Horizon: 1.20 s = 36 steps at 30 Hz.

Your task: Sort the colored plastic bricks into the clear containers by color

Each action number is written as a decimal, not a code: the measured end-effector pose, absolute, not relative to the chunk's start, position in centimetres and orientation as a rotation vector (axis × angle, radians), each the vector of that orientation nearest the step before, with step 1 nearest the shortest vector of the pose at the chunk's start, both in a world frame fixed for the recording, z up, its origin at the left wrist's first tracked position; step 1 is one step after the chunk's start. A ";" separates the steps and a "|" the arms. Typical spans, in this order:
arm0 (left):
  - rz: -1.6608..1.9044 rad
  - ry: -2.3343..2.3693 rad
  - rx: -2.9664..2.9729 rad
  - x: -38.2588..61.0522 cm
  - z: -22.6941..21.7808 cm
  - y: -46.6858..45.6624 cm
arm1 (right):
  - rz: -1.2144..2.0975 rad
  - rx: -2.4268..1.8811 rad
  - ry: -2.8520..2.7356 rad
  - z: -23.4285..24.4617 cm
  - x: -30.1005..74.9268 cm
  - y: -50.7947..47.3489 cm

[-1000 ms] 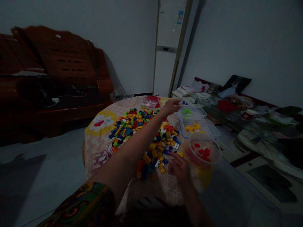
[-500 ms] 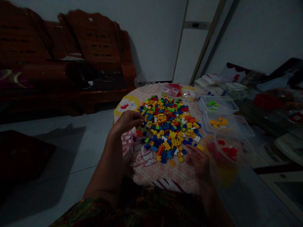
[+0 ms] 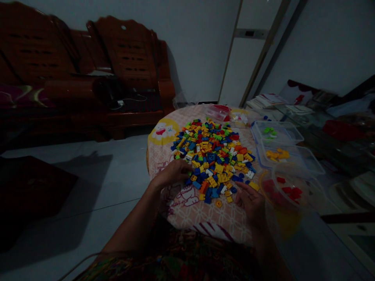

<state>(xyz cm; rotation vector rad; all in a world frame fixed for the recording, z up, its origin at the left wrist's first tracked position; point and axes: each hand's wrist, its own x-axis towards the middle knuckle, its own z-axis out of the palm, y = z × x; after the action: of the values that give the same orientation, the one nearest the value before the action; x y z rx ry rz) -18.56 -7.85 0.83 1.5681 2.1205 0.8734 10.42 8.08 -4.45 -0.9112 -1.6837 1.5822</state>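
Note:
A heap of small coloured building bricks (image 3: pixel 212 156) covers a round table with a patterned pink cloth (image 3: pixel 193 212). My left hand (image 3: pixel 172 172) rests at the heap's near left edge, fingers curled with the tips among the bricks; what they pinch, if anything, is hidden. My right hand (image 3: pixel 249 199) lies at the heap's near right edge, fingers spread towards a yellow brick (image 3: pixel 253 185). To the right stand a round tub with red bricks (image 3: pixel 293 191), a clear box with yellow bricks (image 3: pixel 288 158) and a clear box with green bricks (image 3: pixel 277 132).
A dark wooden sofa (image 3: pixel 88 78) stands at the back left. A tall white appliance (image 3: pixel 249 50) is behind the table. A low glass table with books and clutter (image 3: pixel 328 117) fills the right side. Pale floor tiles (image 3: pixel 102 183) lie left of the table. The room is dim.
My left hand drew back from the far boxes to the near left edge of the heap. The view swung down and left. My right hand stayed at the near right edge.

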 end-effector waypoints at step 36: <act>1.109 2.647 0.830 -22.5 -1.2 -7.6 | 1.552 -0.898 -1.722 -4.8 10.5 8.1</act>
<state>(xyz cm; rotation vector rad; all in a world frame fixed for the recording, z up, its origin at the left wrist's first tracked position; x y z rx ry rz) -22.49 -7.65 -1.21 0.8298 2.6474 1.1094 10.45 8.11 -4.80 -0.8977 -1.7221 1.5520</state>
